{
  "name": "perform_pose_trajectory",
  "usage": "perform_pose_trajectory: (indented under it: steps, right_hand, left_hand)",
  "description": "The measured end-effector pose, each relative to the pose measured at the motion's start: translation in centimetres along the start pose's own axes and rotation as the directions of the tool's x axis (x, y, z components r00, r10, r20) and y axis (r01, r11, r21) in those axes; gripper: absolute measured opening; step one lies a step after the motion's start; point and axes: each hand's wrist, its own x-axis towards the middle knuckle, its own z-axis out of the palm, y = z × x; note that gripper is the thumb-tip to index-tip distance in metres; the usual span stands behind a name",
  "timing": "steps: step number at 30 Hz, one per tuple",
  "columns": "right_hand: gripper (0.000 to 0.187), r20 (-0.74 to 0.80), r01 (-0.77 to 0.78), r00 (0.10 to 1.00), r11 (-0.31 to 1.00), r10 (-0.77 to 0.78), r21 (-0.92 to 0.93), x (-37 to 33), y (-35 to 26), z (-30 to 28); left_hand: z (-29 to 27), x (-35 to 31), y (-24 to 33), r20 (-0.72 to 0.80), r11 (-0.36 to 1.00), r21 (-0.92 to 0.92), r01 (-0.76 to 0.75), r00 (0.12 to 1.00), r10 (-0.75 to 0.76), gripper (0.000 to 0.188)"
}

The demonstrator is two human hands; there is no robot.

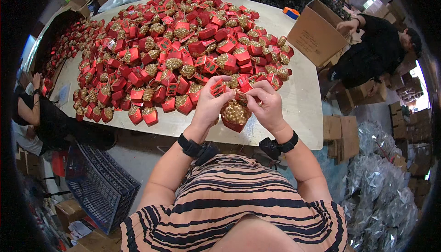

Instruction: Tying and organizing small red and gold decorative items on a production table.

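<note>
A red ornament with a gold, beaded top (235,114) hangs just below my fingers, over the near edge of the table. My left hand (207,104) pinches a small red printed tag (217,88) at the ornament's upper left. With thumb and forefinger closed, my right hand (268,107) grips the thin cord (241,95) above the ornament. The exact join of cord and tag is partly hidden by my fingers. Right beyond my hands lies a wide heap of like red-and-gold ornaments (151,54), several of them with tags.
The pale tabletop (301,109) shows around the heap. A person in black (376,50) reaches into a cardboard box (317,31) at the right. Another person's arm (30,107) is at the left. Blue crates (98,178) stand at lower left; silvery wrapped goods (381,183) at lower right.
</note>
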Motion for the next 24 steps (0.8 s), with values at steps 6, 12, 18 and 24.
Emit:
perform_pose_trajectory:
  steps: [6,12,18,24]
  right_hand:
    - [0.009,0.044,0.006,0.999,0.999,-0.008,0.036,0.9,-0.7,-0.8]
    - [0.013,0.341,0.111,0.930,0.989,-0.137,0.094,2.0,-1.5,-2.9]
    - [0.017,0.451,0.144,0.852,0.948,-0.264,0.283,3.3,-2.4,-1.3]
    - [0.024,0.267,0.180,0.938,0.968,-0.223,0.176,3.2,-1.9,0.2]
  left_hand:
    - [-1.3,0.2,0.7,0.159,0.959,0.246,-0.138,0.982,0.100,0.041]
    - [-2.6,0.8,0.6,0.304,0.953,0.202,-0.224,0.940,0.156,0.058]
    - [-2.3,1.4,-0.7,0.361,0.987,0.161,-0.030,0.932,-0.030,0.099]
    - [-2.6,1.1,-1.6,0.459,0.907,-0.197,0.372,0.853,-0.250,0.092]
